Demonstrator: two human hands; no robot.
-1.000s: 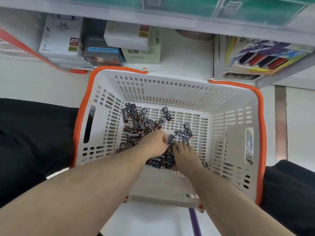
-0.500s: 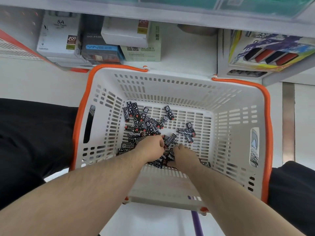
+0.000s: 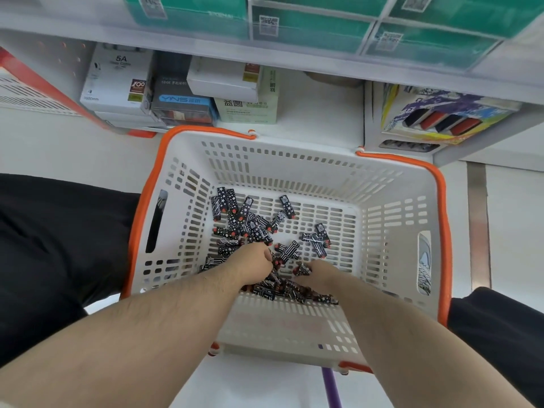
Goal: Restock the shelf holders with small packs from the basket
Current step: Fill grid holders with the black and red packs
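Observation:
A white slotted basket point(image 3: 391, 219) with an orange rim sits on the floor below me. Several small black packs point(image 3: 253, 225) with white patterns and red ends lie scattered on its bottom. Both my hands are down inside the basket among them. My left hand point(image 3: 250, 265) is curled into a fist around a bunch of packs near the middle. My right hand point(image 3: 319, 275) is curled over the packs just to the right, and one pack point(image 3: 301, 270) shows at its fingertips. The fingers of both hands are mostly hidden.
A low white shelf point(image 3: 321, 119) behind the basket carries white and grey product boxes point(image 3: 117, 83) at left and a colourful box point(image 3: 435, 116) at right. Green boxes point(image 3: 309, 22) fill the shelf above. Black-clad knees point(image 3: 59, 245) flank the basket. A purple handle point(image 3: 331, 387) pokes out under it.
Both hands have drawn back toward me within the basket and closed tighter over packs. The view has tilted up, showing more of the upper shelf.

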